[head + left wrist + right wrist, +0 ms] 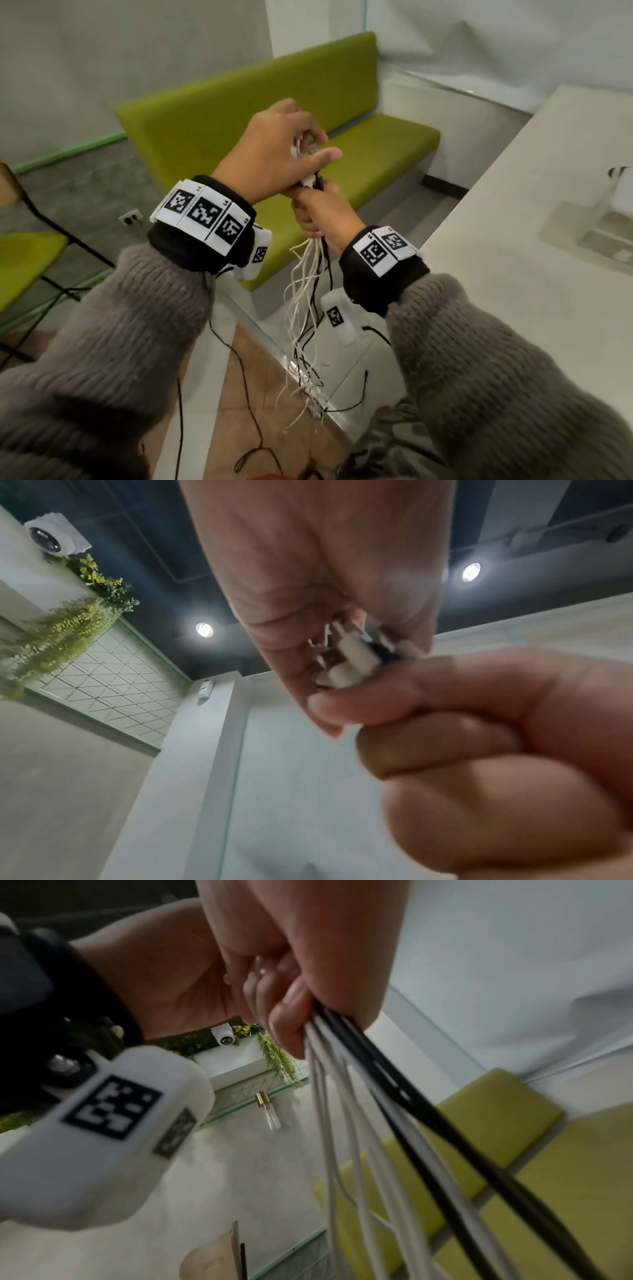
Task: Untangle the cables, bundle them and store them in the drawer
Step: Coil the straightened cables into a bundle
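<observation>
A bunch of white and black cables (307, 291) hangs in the air in front of me, its loose tails reaching down to the table edge. My right hand (318, 214) grips the bunch in a fist near its top; in the right wrist view the cables (359, 1096) stream out below the curled fingers of my right hand (291, 1015). Directly above, my left hand (308, 149) holds the cluster of connector ends (303, 145) between curled fingers and thumb. The left wrist view shows these white and dark plugs (352, 656) inside my left hand (342, 674). No drawer is in view.
A white table (496, 274) lies to the right, with a translucent container (596, 226) on it. A green bench (274, 113) stands behind my hands and a green chair (24, 260) at the left. Thin black wires (246, 377) trail from my wrists to the floor.
</observation>
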A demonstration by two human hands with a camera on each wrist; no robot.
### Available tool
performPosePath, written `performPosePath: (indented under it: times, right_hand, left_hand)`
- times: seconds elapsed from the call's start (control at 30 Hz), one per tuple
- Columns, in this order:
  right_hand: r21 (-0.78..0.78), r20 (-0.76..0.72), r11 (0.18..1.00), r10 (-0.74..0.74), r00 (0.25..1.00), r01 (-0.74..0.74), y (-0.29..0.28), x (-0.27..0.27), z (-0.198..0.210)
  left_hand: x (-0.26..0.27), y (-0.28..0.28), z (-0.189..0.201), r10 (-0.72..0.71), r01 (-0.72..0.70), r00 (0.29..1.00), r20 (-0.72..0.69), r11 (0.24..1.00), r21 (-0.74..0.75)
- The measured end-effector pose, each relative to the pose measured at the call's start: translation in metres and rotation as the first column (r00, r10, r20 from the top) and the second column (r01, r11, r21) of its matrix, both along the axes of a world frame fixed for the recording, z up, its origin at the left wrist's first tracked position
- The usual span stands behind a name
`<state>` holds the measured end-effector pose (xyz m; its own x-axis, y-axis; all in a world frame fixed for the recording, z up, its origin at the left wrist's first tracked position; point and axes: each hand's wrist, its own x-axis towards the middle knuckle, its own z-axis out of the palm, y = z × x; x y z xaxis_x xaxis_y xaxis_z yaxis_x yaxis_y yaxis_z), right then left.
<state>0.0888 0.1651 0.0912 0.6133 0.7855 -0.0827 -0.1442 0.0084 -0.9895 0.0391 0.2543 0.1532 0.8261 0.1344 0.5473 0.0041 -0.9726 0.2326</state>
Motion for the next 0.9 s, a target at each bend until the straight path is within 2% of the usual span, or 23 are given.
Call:
performPosePath:
  times: [0.1,0.17,0.4,0.57,0.7,0.83,0.9]
  right_hand:
    - [-0.013,0.001,1.0,0.016,1.0,-0.016,-0.001,0.003,-0.008]
    - [0.01,0.012,1.0,0.007,1.0,-0.007,-0.002,0.006,-0.011]
    - [0.104,0.028,0.994,0.016,0.999,-0.019,0.001,0.001,-0.008]
    - [0.163,0.081,0.983,-0.099,0.992,0.085,0.002,0.003,-0.011]
    - [0.141,0.191,0.986,-0.121,0.974,0.095,0.004,0.001,-0.014]
    - [0.041,0.239,0.995,-0.099,0.966,0.092,0.001,0.002,-0.02]
    - [0.003,0.219,0.996,-0.092,0.971,0.093,0.002,0.003,-0.024]
  left_hand:
    - [0.002,0.003,-0.002,-0.036,0.047,0.985,-0.17,0.997,0.059]
    - [0.001,0.003,-0.002,-0.072,0.088,0.977,-0.199,0.994,0.07]
    - [0.004,-0.009,-0.012,-0.213,0.22,0.972,-0.104,0.973,0.064]
    - [-0.002,-0.01,-0.02,-0.265,0.266,0.964,-0.021,0.962,0.062]
    - [-0.004,-0.014,-0.025,-0.283,0.284,0.958,-0.037,0.957,0.052]
    - [-0.006,-0.003,-0.03,-0.312,0.315,0.946,-0.084,0.949,0.018]
    - [-0.01,0.001,-0.025,-0.304,0.304,0.95,-0.068,0.953,-0.019]
